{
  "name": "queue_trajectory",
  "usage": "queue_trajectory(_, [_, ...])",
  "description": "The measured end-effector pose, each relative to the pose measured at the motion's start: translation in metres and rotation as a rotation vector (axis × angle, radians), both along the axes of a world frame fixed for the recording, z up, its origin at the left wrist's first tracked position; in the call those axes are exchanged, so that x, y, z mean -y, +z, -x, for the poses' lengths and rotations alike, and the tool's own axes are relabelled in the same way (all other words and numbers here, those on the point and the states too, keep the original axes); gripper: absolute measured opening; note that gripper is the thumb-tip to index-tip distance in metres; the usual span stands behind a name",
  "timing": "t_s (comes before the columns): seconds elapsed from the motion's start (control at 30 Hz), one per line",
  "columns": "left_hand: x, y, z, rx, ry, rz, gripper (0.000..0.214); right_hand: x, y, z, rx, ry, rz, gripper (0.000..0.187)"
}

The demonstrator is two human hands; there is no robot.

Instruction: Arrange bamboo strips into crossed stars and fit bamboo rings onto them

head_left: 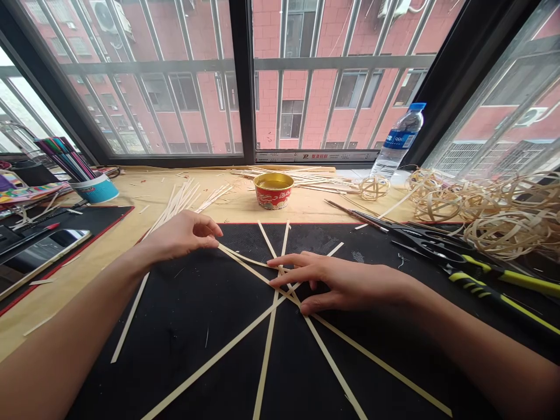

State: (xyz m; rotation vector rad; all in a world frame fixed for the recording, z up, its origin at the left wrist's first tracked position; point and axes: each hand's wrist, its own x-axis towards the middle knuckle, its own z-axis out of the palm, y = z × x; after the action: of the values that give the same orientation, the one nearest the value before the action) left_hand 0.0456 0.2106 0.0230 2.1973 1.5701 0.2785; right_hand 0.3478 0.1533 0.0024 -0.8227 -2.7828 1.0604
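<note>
Several pale, flat bamboo strips (238, 340) cross one another in a star on a black mat (196, 315). My left hand (181, 236) is left of the crossing, thumb and fingers pinching the far-left end of one strip (245, 265), raised a little. A second, thinner-looking strip (249, 258) runs close beside it; whether it is in the pinch too, I cannot tell. Over the crossing lies my right hand (345, 283), palm down, fingers stretched out and apart. Its fingertips touch the strips near the centre, and its fingers cover part of them.
Behind the mat stands a red-and-gold tub (273, 191). Loose strips (175, 204) lie back left. Right are scissors (429, 248), yellow-black handled pliers (503, 297), woven strip balls (499, 230) and a water bottle (399, 140). A phone (48, 256) and pen cup (96, 189) are left.
</note>
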Motion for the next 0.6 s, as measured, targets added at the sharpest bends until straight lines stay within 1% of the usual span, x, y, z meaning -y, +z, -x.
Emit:
queue_trajectory(0.13, [-0.001, -0.007, 0.001, -0.071, -0.059, -0.03, 0.033, 0.001, -0.001, 0.001, 0.01, -0.006, -0.03, 0.048])
queue_trajectory(0.3, [-0.003, -0.01, 0.002, -0.094, -0.115, -0.097, 0.03, 0.001, -0.001, 0.002, 0.027, 0.007, -0.054, 0.048])
queue_trajectory(0.6, [-0.007, -0.012, -0.002, -0.072, -0.058, -0.088, 0.037, 0.002, 0.001, 0.003, 0.031, 0.007, -0.063, 0.048])
